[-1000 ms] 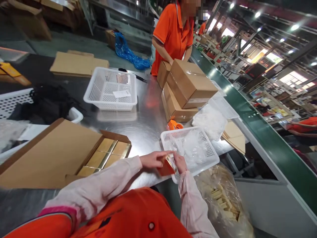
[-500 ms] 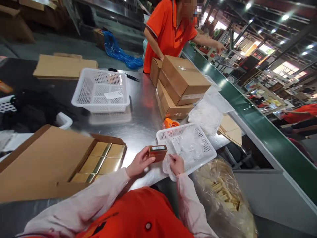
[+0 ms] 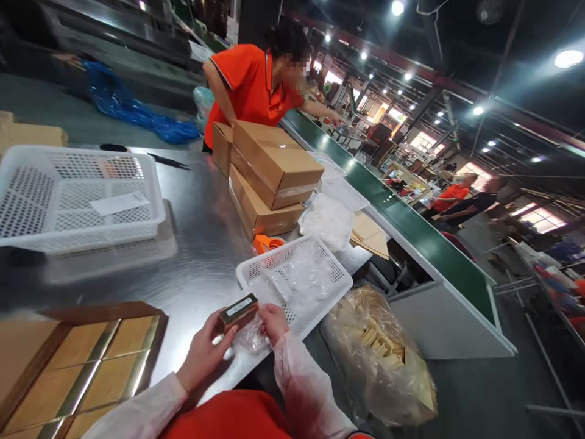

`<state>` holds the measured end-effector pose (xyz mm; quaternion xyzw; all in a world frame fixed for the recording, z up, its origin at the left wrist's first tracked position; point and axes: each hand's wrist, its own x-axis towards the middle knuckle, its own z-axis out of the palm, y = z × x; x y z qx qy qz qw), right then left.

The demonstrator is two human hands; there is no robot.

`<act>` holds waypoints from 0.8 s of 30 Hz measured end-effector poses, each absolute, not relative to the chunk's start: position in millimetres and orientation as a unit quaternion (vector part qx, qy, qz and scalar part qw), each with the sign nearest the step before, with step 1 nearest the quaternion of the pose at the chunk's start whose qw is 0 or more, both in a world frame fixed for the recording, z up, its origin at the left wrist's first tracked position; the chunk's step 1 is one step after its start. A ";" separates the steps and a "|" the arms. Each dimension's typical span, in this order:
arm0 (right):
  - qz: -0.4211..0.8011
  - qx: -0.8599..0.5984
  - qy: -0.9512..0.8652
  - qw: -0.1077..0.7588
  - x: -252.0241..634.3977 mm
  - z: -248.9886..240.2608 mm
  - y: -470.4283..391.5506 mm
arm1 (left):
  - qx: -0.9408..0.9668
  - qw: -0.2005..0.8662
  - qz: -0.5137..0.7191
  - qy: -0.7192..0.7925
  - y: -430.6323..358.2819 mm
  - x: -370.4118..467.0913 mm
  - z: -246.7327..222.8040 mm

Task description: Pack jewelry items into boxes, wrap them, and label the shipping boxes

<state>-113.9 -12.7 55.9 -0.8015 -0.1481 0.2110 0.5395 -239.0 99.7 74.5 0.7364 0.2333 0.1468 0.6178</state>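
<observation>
My left hand [image 3: 205, 349] is closed round a small gold-brown box [image 3: 239, 312] with a white label on its narrow upper side. Close beside that box, my right hand [image 3: 274, 323] pinches a clear plastic bag [image 3: 251, 336], which hangs crumpled beneath the fingers. A white perforated basket [image 3: 339, 281] stands just beyond both hands, holding more clear plastic bags [image 3: 311, 271]. At the lower left lies an open cardboard carton [image 3: 158, 347], packed with several gold boxes [image 3: 107, 378] in rows.
Sealed cartons [image 3: 274, 164] are stacked at the table's far end, near an orange tape dispenser [image 3: 267, 244] and a co-worker in orange [image 3: 247, 79]. A large white basket [image 3: 162, 204] stands at left. A plastic sack of cardboard pieces [image 3: 384, 353] sits right of the table, before a green conveyor [image 3: 411, 222].
My view has swung to the right, so the table things appear further left. The plastic bag in my right hand is now bunched up against the small box.
</observation>
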 end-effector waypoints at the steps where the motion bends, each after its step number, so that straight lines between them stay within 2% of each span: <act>1: 0.208 -0.803 -0.128 0.543 -116.4 53.1 -10.8 | 0.766 0.584 0.134 0.231 102.0 -240.9 74.1; 6: 0.130 -0.822 -0.120 0.541 -124.6 55.0 -5.7 | 0.857 0.474 0.066 0.191 119.2 -246.1 90.7; 10: 0.047 -0.859 -0.233 0.454 -129.3 71.7 -5.6 | 0.886 0.426 0.081 0.162 130.6 -247.9 100.3; 14: 0.032 -0.893 -0.266 0.362 -130.5 88.9 2.8 | 0.898 0.411 0.088 0.132 128.0 -256.6 95.6; 17: 0.022 -0.912 -0.290 0.289 -130.5 98.1 12.7 | 0.884 0.444 0.081 0.120 126.9 -260.5 91.1; 19: 0.014 -0.897 -0.353 0.267 -133.2 102.0 17.3 | 0.857 0.479 0.065 0.179 130.3 -258.3 92.4; 22: -0.011 -0.865 -0.443 0.237 -142.4 105.9 19.7 | 0.732 0.616 0.024 0.289 134.8 -250.9 101.4; 24: -0.054 -0.840 -0.493 0.219 -149.4 108.5 19.6 | 0.603 0.734 0.051 0.307 132.2 -246.1 107.0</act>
